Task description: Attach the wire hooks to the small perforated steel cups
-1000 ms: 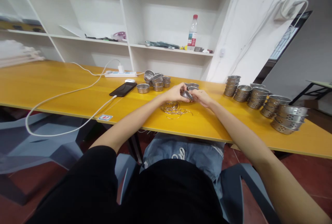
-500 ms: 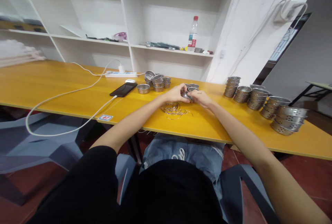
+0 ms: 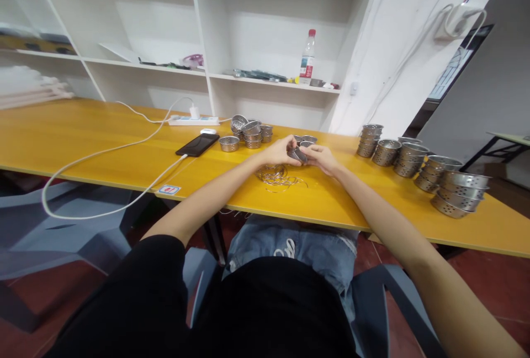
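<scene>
A small perforated metal cup (image 3: 297,154) is held tilted between my two hands, just above the table. My left hand (image 3: 282,151) is closed round its left side, thumb below and fingers over the top. At its right edge, the fingers of my right hand (image 3: 321,157) pinch together on the rim; whether they also hold a wire is too small to tell. Right behind the hands stand a few more metal cups (image 3: 309,140), partly hidden. A loose tangle of thin wire rings (image 3: 279,177) lies on the table in front of my left hand.
Stacks of perforated cups (image 3: 409,159) line the table's right side. More cups (image 3: 252,132) are piled at back left. A black phone (image 3: 197,145) with a white charging cable (image 3: 120,209) lies left, near a power strip (image 3: 194,121). A bottle (image 3: 307,58) stands on the shelf.
The cup has turned slightly in my hands, so more of its side shows. Both hands stay in nearly the same place; the surroundings have not moved.
</scene>
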`<state>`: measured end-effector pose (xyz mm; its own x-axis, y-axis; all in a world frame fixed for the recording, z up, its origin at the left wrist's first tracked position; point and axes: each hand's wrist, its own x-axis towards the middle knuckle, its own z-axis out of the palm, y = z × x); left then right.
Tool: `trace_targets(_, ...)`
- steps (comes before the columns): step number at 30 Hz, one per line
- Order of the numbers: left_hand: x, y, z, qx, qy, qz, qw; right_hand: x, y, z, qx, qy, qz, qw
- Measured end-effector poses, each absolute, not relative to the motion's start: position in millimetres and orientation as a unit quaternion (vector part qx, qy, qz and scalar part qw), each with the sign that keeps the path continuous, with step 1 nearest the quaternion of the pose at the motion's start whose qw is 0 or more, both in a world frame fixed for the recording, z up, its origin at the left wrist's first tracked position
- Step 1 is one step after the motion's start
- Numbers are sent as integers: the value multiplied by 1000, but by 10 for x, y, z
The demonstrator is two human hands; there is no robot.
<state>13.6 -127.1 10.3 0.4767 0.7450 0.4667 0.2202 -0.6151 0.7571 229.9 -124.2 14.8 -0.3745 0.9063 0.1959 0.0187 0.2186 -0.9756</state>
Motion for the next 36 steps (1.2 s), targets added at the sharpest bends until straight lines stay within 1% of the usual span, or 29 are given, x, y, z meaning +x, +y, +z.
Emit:
trace_targets(5, 123, -1293, 113, 804, 307, 412, 299, 2303, -1199, 105, -368, -623, 484, 492)
trace_targets(8, 136, -1289, 105, 801, 297, 419, 308, 2294, -1192, 98, -360, -651, 447, 496)
trace_targets(10, 148, -1285, 96, 800, 283, 426, 315, 2283, -1198, 98, -365, -686, 405, 482)
trace_targets(14, 159, -1281, 85, 808, 266, 423, 313, 2241, -1219, 100, -360, -787, 249, 435)
trace_targets(16, 153, -1279, 82, 810, 268, 420, 311, 2222, -1230, 105, -352, -820, 193, 408)
trace_targets(22, 139, -1263, 82, 815, 283, 417, 287, 2211, -1250, 115, -339, -846, 170, 375)
trace_targets(26, 143, -1277, 106, 828, 313, 398, 240, 2215, -1251, 104, -339, -851, 163, 365)
trace_targets(30, 104, -1342, 191, 848, 332, 366, 192, 2226, -1240, 119, -332, -844, 154, 392)
trace_targets(33, 61, -1459, 339, 854, 374, 349, 91, 2222, -1223, 148, -322, -822, 159, 442)
trace_targets(36, 25, -1622, 550, 806, 482, 341, -30, 2219, -1215, 168, -322, -789, 199, 484)
